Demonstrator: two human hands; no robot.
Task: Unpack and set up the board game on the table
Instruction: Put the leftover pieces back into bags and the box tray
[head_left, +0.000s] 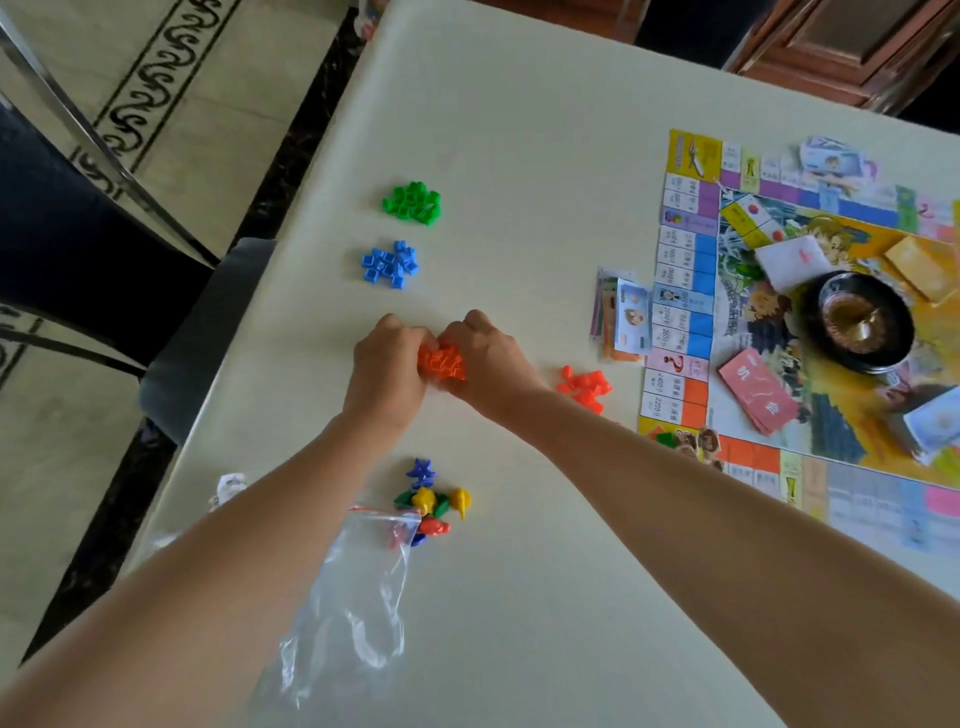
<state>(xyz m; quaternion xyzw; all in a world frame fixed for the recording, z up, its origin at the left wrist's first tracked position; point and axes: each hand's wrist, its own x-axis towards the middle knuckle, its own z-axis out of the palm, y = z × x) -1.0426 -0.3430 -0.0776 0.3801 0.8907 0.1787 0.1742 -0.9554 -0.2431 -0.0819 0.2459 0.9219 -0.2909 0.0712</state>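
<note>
Cups left hand (387, 366) and right hand (485, 358) together around a clump of orange pieces (442, 364), knuckles nearly touching, fingers curled in over the plastic. Keeps the clump down at the cream table (519, 130), well left of the board, slightly wider from hand to hand than deep. Lines it up with 2 heaps farther off: blue pieces (390, 264), then green pieces (413, 202), all 3 in a row running away from the camera along the table's left edge. Leaves a second orange heap (584, 389) just right of the right wrist, near the board's edge. Nearer the camera, between the forearms: a knot of mixed-colour tokens (431, 501) at the red-zipped mouth of a clear plastic bag (353, 597), long axis toward the camera, mouth pointing away at the tokens. At right, flat: the game board (680, 322), 1 corner pointing to the far side, left edge running far to near. On it: a black roulette wheel (857, 322), a red card deck (758, 397), a white deck (792, 260), a yellow deck (924, 265). Against its left edge: paper money (623, 317).
</note>
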